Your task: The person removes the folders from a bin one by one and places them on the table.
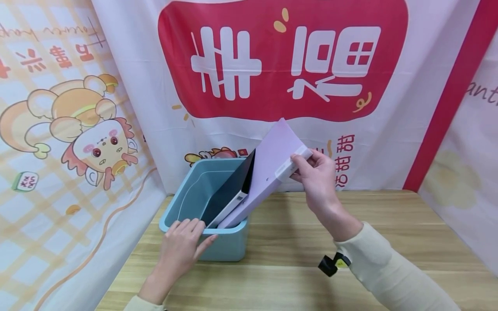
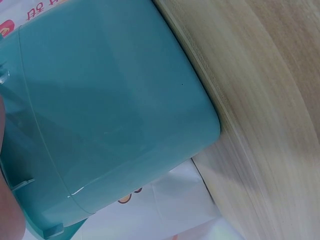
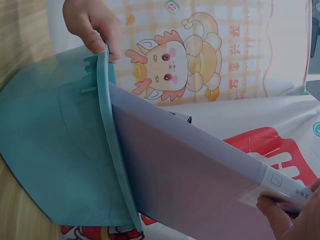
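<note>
**Seating the lilac folder beside the dark one**

Nearest the head camera, a cream sleeve [image 1: 383,268] with a small black clip at its cuff runs up to the right hand [image 1: 317,172], whose grip pinches the white spine label at the upper end of a lilac folder [image 1: 272,166]. The folder leans at a slant, its lower end already inside the teal bin [image 1: 229,246] and resting against the near rim, its top corner well above the bin. Just beside it, on the left, a dark folder with a white spine [image 1: 229,194] stands tilted the same way inside the bin. The left hand [image 1: 183,244] lies flat on the near rim with straight fingers, holding nothing and steadying the bin on the wooden counter [image 1: 295,259]; the right wrist view shows its fingers [image 3: 92,27] hooked over that rim.

To do this step well, the person would likely keep the left hand pressing down so the light bin neither slides nor tips as the folder's weight bears on its edge. The right hand should probably guide the spine down parallel to the dark folder, letting the lower corner slip along the bin's inside wall rather than catch on the rim. A pinch this near the corner gives little control against twisting, so a slow descent seems wise
</note>
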Available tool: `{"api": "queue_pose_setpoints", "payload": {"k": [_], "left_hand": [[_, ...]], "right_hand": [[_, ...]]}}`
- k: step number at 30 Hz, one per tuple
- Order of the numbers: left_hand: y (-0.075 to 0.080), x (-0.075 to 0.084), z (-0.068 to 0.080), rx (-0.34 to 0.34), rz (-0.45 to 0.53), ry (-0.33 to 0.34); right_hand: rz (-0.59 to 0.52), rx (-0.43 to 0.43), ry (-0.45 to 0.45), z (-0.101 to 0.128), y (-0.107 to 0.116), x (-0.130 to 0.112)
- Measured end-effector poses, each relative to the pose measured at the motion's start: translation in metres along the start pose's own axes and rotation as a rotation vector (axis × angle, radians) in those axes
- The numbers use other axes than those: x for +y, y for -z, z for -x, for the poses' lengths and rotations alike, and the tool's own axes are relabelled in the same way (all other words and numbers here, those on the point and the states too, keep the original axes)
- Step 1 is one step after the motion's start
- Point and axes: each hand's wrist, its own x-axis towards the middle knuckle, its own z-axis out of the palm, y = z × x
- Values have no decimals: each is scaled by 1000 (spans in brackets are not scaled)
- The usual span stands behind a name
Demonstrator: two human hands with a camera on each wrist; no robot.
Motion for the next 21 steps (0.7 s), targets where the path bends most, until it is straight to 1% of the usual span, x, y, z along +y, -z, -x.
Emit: {"api": "queue_pose_setpoints", "payload": {"k": [7, 13, 21], "left_hand": [[0, 0, 0, 14, 0, -8], [0, 0, 0, 5, 1, -4], [-1, 0, 0, 24, 6, -14]], "right_hand": [[1, 16, -7, -1, 2, 0], [10, 24, -3, -2, 4, -2], [-10, 37, 9, -3, 7, -5]]}}
